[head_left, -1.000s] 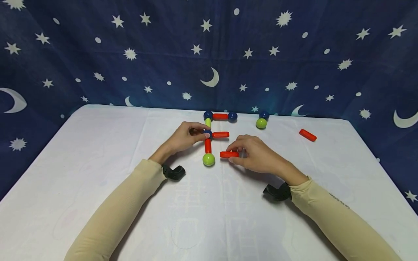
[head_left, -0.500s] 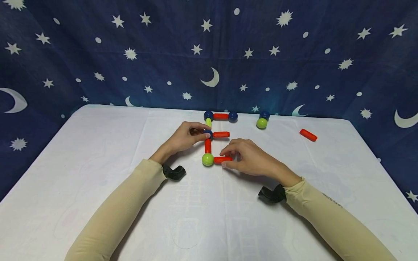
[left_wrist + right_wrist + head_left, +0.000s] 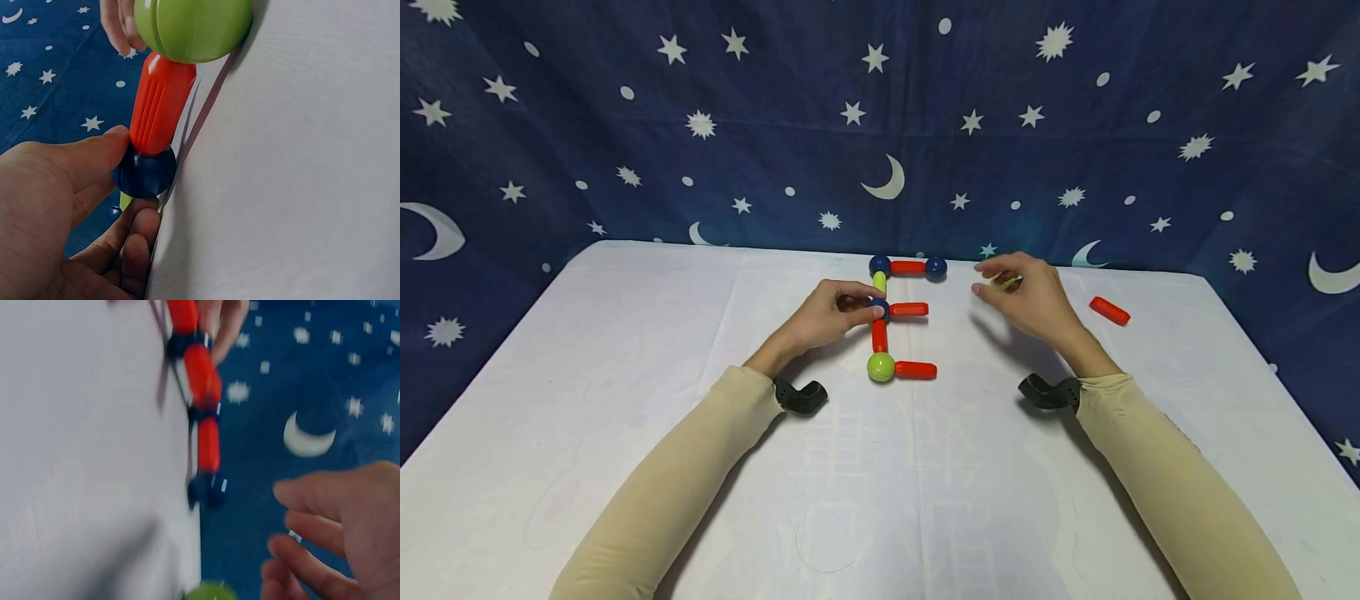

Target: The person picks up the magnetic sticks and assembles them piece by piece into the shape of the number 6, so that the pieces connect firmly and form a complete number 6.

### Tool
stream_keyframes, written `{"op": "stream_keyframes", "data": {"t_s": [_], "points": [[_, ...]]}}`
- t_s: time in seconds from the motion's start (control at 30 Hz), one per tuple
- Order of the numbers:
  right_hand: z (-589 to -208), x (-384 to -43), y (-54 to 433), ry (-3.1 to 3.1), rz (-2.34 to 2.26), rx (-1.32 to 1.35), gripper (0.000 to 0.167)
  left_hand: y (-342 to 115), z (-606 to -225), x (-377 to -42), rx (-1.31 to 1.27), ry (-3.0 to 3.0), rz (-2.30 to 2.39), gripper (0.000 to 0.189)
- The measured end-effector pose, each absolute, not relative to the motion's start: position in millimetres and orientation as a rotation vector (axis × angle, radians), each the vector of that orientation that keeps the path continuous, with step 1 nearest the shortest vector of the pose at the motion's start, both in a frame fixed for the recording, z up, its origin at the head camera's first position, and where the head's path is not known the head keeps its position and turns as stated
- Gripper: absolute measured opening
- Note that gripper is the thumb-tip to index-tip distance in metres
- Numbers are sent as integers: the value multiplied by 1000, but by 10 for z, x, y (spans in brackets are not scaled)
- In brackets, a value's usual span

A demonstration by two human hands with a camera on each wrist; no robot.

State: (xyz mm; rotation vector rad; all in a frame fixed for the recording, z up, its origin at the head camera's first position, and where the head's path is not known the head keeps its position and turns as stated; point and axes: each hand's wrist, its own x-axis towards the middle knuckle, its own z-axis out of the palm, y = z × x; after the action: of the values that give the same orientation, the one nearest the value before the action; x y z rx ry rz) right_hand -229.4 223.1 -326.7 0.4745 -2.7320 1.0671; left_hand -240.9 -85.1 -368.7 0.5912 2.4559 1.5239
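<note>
My left hand (image 3: 831, 317) pinches the middle blue ball (image 3: 147, 172) of a ball-and-rod figure on the table, thumb on one side and fingers on the other. A red rod (image 3: 909, 309) points right from that ball. Below it, another red rod (image 3: 879, 336) leads to a green ball (image 3: 881, 367), which bears a rod (image 3: 916, 370) pointing right. Above, a short green rod (image 3: 879, 284) joins a blue ball (image 3: 880, 266). My right hand (image 3: 1033, 300) hovers, fingers apart, over a loose green ball (image 3: 211, 592), mostly hidden in the head view.
At the top, a red rod (image 3: 908, 267) ends in a blue ball (image 3: 936, 268). One loose red rod (image 3: 1109, 311) lies at the right on the white tablecloth (image 3: 880, 500). A dark blue starry cloth (image 3: 805, 100) hangs behind the table's far edge.
My right hand set the red rod against the lower green ball, let go of it, and moved up and right to the loose balls. The left hand stayed in place.
</note>
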Motion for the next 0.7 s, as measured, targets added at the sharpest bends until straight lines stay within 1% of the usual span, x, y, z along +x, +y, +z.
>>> {"op": "stream_keyframes", "data": {"t_s": [0.13, 0.33, 0.5, 0.7], "points": [[-3325, -2386, 2368, -2732, 1006, 328, 32, -851, -3693, -2410, 585, 2456, 1523, 32], [-3440, -2446, 2442, -2840, 906, 232, 35, -851, -3693, -2414, 591, 2459, 1524, 30], [-3457, -2449, 2435, -2871, 929, 246, 38, -848, -3693, -2413, 590, 2462, 1519, 30], [-3415, -2415, 2269, -2912, 1021, 407, 37, -849, -3690, -2417, 593, 2462, 1519, 29]]}}
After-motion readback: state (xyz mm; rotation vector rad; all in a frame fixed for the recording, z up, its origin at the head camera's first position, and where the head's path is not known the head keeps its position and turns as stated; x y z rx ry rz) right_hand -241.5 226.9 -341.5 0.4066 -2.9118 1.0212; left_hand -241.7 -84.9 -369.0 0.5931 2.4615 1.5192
